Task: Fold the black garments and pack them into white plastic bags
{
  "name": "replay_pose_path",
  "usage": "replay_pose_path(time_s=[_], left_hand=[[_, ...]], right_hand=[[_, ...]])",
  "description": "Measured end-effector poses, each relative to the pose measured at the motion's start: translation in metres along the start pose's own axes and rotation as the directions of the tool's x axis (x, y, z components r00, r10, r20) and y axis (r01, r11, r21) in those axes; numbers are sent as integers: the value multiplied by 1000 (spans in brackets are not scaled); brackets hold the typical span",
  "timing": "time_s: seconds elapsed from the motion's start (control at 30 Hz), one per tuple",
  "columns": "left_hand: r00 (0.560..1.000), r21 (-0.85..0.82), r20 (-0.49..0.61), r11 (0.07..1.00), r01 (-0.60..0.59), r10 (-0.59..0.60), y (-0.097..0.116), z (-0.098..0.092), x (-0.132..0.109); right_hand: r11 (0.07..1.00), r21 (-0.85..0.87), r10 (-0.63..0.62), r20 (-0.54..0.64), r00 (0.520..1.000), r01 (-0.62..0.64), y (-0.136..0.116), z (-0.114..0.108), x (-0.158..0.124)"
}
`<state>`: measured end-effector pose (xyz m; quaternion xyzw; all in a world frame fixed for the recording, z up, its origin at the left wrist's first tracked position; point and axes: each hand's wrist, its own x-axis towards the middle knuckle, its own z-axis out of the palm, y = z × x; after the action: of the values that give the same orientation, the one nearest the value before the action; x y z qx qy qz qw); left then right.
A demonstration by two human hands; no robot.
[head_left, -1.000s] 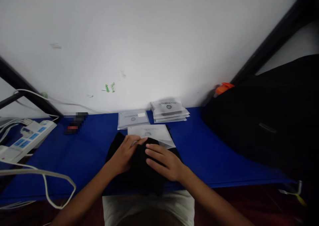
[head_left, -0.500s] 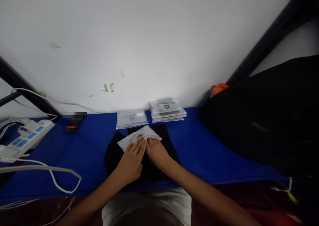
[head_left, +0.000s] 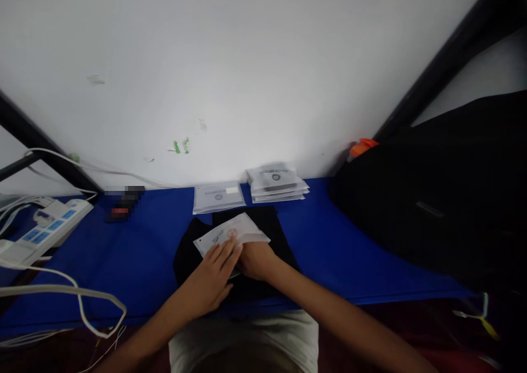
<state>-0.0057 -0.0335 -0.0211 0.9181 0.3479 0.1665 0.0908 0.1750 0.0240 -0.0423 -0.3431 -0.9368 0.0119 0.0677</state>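
Note:
A translucent white pouch with dark printing lies tilted over folded black fabric near the front of the blue surface. My left hand rests on the pouch's lower left part, its fingers stretched out flat. The fingers of my right hand are inside or under the pouch's right side and cannot be seen; only the back of the hand and the wrist show.
Behind the fabric are a flat pouch and a stack of similar pouches. A power strip with cables lies left, near a blurred dark object. A large black item fills the right.
My right hand has gone further into or under the pouch, and its fingers are now hidden. The pouch has shifted slightly towards me.

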Motion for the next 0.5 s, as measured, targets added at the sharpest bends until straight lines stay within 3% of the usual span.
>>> replay_pose_path(time_s=[0.1, 0.2, 0.23, 0.3, 0.37, 0.43, 0.5], left_hand=[[974, -79, -228, 996, -29, 10, -14, -2, -11], [893, -139, -450, 987, -81, 10, -19, -4, -15], [868, -148, -496, 984, -97, 11, -19, -4, -14], [829, -152, -559, 981, -118, 13, -15, -5, -11], [805, -143, -593, 980, -139, 27, -9, -6, -6], [796, -144, -604, 976, -161, 42, -4, -7, -1], [797, -161, -603, 970, -180, 48, 0, -8, 4]], right_hand=[[1000, 3, -11, -46, 999, 11, 7, -11, -9], [994, 2, -109, -247, 963, 113, 9, -25, -19], [985, -8, -164, -359, 919, 173, 7, -29, -21], [960, -44, -250, -571, 782, 275, 0, -37, -24], [948, -82, -274, -702, 657, 307, -9, -43, -23], [945, -120, -284, -761, 584, 304, -17, -47, -20], [941, -147, -300, -780, 549, 306, -22, -49, -17]])
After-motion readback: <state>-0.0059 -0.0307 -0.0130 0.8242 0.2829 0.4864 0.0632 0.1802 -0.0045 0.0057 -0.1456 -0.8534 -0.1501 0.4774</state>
